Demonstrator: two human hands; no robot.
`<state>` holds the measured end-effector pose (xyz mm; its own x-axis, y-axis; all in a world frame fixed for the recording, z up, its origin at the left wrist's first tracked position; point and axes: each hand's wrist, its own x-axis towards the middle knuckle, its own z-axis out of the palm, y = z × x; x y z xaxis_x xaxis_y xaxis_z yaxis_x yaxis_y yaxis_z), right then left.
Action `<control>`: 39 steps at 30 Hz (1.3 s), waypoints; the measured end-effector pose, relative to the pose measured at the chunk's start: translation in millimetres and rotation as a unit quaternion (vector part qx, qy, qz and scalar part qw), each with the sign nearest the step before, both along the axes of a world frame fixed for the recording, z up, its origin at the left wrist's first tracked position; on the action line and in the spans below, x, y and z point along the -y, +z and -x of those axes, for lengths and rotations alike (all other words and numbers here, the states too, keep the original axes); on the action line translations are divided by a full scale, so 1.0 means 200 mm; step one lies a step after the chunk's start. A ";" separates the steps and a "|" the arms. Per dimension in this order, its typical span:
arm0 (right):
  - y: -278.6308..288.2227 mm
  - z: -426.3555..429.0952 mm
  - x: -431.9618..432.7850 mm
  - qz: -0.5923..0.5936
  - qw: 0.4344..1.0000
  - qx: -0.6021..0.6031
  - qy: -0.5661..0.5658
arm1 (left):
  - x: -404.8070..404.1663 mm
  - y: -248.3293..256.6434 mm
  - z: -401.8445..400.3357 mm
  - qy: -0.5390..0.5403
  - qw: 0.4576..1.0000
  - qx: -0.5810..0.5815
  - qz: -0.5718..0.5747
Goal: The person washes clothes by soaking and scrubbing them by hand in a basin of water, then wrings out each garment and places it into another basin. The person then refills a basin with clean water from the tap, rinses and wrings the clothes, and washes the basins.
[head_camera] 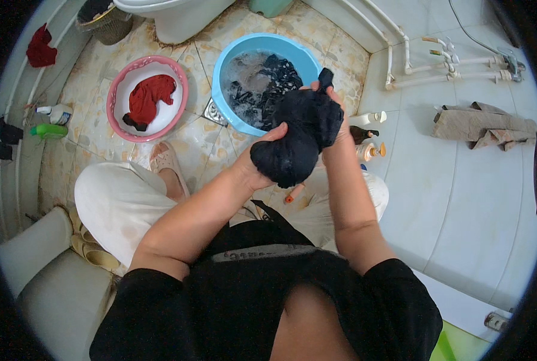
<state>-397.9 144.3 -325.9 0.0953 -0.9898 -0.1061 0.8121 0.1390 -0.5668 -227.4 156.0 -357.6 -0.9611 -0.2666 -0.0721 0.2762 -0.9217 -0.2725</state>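
Note:
Between both hands I hold a wet black padded bra, its cups bunched together above the near rim of a blue plastic basin. My left hand grips one cup from the left, thumb on top. At the other end, my right hand is closed around the bunched fabric. In the basin, dark clothes lie in sudsy water. A pink-rimmed white basin to the left contains a dark red garment with a black end.
A toilet and a lined waste bin stand beyond the basins. Green and white bottles are at far left. Pump bottles line the right wall below water pipes. A floor drain lies between the basins.

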 end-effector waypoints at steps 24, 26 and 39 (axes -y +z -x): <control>-0.31 -0.34 0.18 -0.078 0.504 -0.855 0.094 | -0.07 -0.42 0.07 0.094 0.583 0.577 0.564; -0.31 -0.34 0.19 -0.079 0.517 -0.849 0.077 | -0.04 -0.45 0.07 0.096 0.568 0.574 0.582; 0.03 -0.28 0.12 -0.009 0.621 -0.782 0.056 | 0.15 -0.22 -0.09 0.117 0.706 0.392 0.578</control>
<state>-342.0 119.6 -319.8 -0.0705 -0.9834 -0.1673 -0.7438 0.1636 -0.6481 -209.5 126.7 -402.4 -0.6661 -0.7281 -0.1621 0.1055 -0.3070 0.9458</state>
